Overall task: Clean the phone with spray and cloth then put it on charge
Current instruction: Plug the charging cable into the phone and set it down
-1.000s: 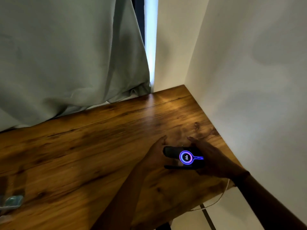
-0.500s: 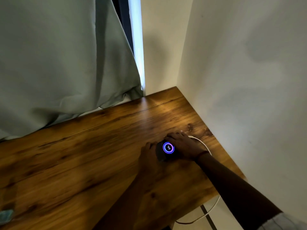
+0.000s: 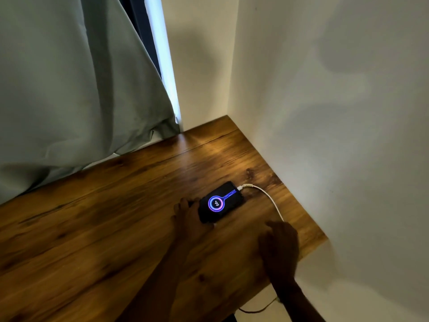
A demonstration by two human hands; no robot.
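A black phone (image 3: 220, 203) lies flat on the wooden table (image 3: 104, 219) near its right end. A blue and pink charging ring glows on its screen. A white charging cable (image 3: 267, 194) is plugged into the phone's far right end and curves toward the table's right edge. My left hand (image 3: 189, 221) holds the phone's near left end, fingers along its far side and thumb on its near side. My right hand (image 3: 281, 249) hovers with relaxed fingers over the table's right front corner, apart from the phone. The cable passes behind that hand. No spray or cloth is in view.
A grey-green curtain (image 3: 69, 89) hangs over the table's back left. White walls (image 3: 325, 112) close in the back and right sides. The cable hangs down below the table's front right edge.
My right hand has let go of the phone's cable end and drawn back toward the table's front right corner. The phone now lies uncovered, with the plug and cable showing. The camera has moved closer.
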